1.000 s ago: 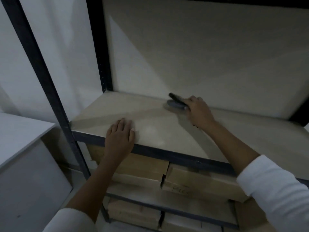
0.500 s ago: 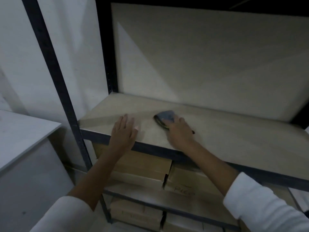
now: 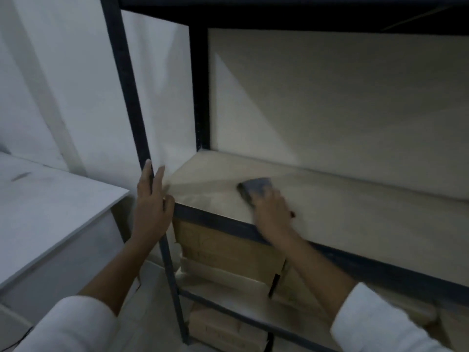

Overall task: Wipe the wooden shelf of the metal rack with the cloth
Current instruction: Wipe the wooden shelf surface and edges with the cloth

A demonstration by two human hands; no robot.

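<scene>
A dark grey cloth [image 3: 255,188] lies flat on the pale wooden shelf [image 3: 355,214] of the black metal rack, near its front left part. My right hand [image 3: 272,212] presses down on the cloth, fingers over its near half. My left hand [image 3: 152,207] is wrapped around the rack's front left upright post [image 3: 127,85], at the level of the shelf's front rail [image 3: 218,222]. Both arms wear white sleeves.
Cardboard boxes [image 3: 228,252] are stacked on the lower shelves under the wiped board. A white table [image 3: 50,207] stands to the left of the rack. A pale wall panel [image 3: 330,102] closes the back of the shelf, and a dark upper shelf [image 3: 279,13] hangs overhead.
My right hand has dragged the cloth from the back of the shelf toward the front left. My left hand has left the shelf surface and taken hold of the front left post.
</scene>
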